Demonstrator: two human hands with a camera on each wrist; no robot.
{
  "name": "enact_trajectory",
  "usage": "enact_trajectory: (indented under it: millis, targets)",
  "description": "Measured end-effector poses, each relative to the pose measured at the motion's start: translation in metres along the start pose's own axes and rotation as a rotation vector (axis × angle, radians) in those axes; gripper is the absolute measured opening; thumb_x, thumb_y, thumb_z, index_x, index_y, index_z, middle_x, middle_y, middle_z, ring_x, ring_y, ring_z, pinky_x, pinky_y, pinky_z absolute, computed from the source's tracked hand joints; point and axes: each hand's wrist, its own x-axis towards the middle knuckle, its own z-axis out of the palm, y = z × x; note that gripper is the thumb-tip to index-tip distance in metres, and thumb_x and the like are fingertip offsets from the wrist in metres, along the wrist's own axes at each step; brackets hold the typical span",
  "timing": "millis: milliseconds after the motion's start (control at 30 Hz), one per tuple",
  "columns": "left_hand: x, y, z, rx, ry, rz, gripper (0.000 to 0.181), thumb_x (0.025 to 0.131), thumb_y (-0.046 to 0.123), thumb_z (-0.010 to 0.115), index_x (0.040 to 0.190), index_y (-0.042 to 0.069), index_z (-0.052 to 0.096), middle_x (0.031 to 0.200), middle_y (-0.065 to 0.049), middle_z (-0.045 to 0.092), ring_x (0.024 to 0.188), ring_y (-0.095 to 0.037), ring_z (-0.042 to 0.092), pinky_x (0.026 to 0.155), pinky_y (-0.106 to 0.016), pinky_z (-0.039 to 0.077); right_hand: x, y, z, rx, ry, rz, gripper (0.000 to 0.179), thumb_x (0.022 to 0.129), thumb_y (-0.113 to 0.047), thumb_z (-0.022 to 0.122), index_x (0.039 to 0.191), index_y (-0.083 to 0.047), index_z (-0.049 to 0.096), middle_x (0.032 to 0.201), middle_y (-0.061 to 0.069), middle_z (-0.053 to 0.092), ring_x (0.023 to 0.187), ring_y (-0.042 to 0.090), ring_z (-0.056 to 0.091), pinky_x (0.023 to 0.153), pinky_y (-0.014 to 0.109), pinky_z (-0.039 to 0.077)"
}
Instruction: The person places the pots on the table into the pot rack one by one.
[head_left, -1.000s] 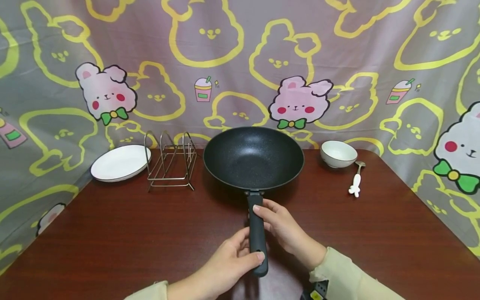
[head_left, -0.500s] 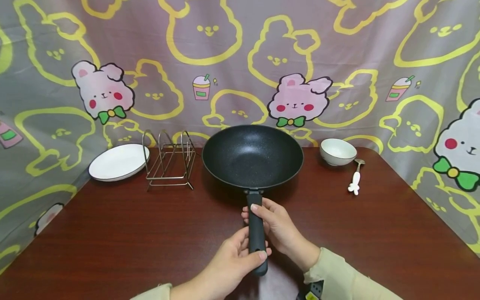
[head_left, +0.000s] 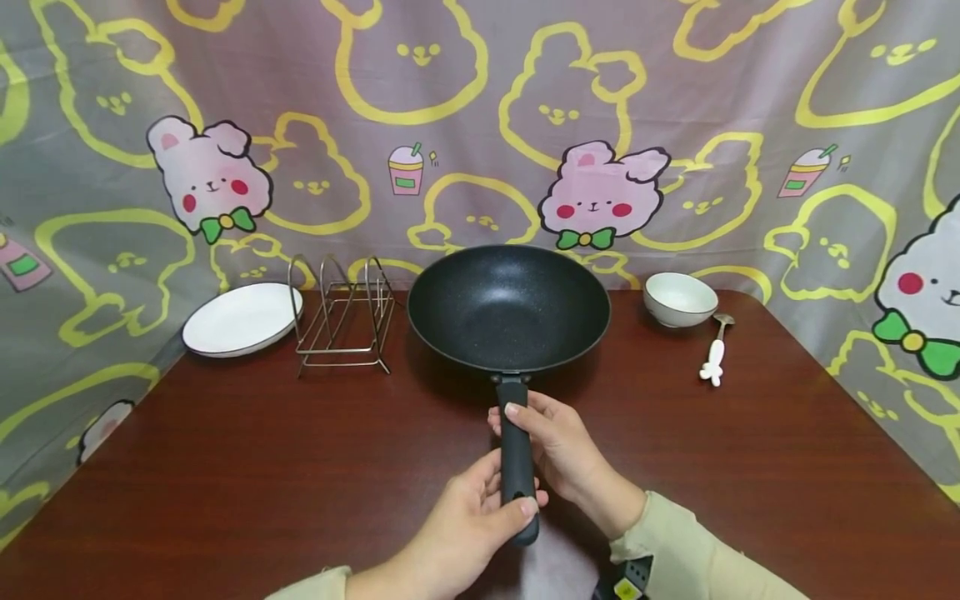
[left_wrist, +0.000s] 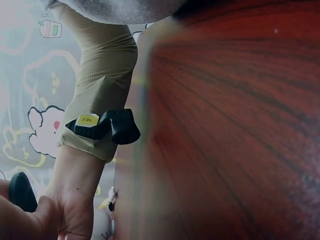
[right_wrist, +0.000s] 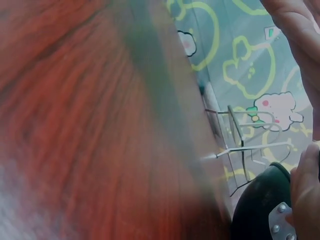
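A black wok is in the middle of the head view, its long black handle pointing at me. My left hand grips the handle's near end, thumb on top and fingertips showing past the right side. Closer to the pan, my right hand holds the same handle, its thumb on top and fingers curled underneath. The right wrist view shows the wok's underside and riveted bracket beside my right fingers. In the left wrist view, the handle's end pokes out by my hands.
A white plate lies at the back left, beside a wire rack. At the back right stand a white bowl and a spoon with a white handle. A patterned curtain borders the brown table.
Fingers of both hands have curled further round the wok's handle, so their tips now show past its far sides. The wok stays almost in place; the head view shifts slightly.
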Motion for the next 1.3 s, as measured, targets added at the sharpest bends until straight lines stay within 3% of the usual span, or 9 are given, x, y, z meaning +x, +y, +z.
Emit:
enact_trajectory:
  millis: [400,633,800,1167,1300]
  targets:
    - [-0.006,-0.004,0.000,0.030,-0.046,0.053,0.054,0.091,0.005,0.054,0.135,-0.014,0.028,0.115,-0.026,0.055,0.112,-0.034,0.055,0.090,-0.022,0.047,-0.006,0.000,0.002,-0.016,-0.016,-0.017,0.044,0.089,-0.008,0.055,0.124,0.013,0.040,0.090,0.003,0.067,0.084,0.010,0.065,0.083,0.023,0.051]
    - [-0.009,-0.010,-0.001,-0.022,-0.070,0.108,0.056,0.091,0.005,0.053,0.135,-0.016,0.025,0.117,-0.032,0.052,0.106,-0.010,0.058,0.092,-0.019,0.045,-0.007,0.002,0.004,-0.008,-0.050,-0.049,0.045,0.089,-0.007,0.055,0.124,0.015,0.037,0.089,0.002,0.067,0.083,0.009,0.065,0.081,0.021,0.051]
    - [-0.009,-0.012,-0.001,-0.031,-0.084,0.160,0.057,0.091,0.003,0.052,0.135,-0.018,0.023,0.117,-0.035,0.049,0.104,-0.005,0.058,0.092,-0.018,0.044,-0.007,0.003,0.005,0.000,-0.039,-0.047,0.047,0.088,-0.008,0.055,0.125,0.015,0.037,0.089,0.002,0.067,0.083,0.009,0.065,0.080,0.021,0.051]
    - [-0.010,-0.010,-0.006,-0.015,-0.084,0.112,0.058,0.091,0.006,0.052,0.138,-0.014,0.023,0.119,-0.036,0.049,0.108,-0.010,0.057,0.092,-0.018,0.044,-0.006,0.003,0.009,0.010,-0.037,-0.064,0.046,0.088,-0.006,0.055,0.125,0.016,0.037,0.089,0.002,0.068,0.083,0.010,0.065,0.080,0.022,0.052]
    - [-0.011,-0.008,-0.007,-0.022,-0.087,0.125,0.059,0.092,0.006,0.052,0.139,-0.013,0.021,0.119,-0.035,0.049,0.107,-0.010,0.057,0.093,-0.019,0.044,-0.006,0.000,0.011,0.025,-0.050,-0.085,0.047,0.088,-0.004,0.054,0.127,0.016,0.036,0.090,0.002,0.068,0.085,0.010,0.066,0.082,0.023,0.052]
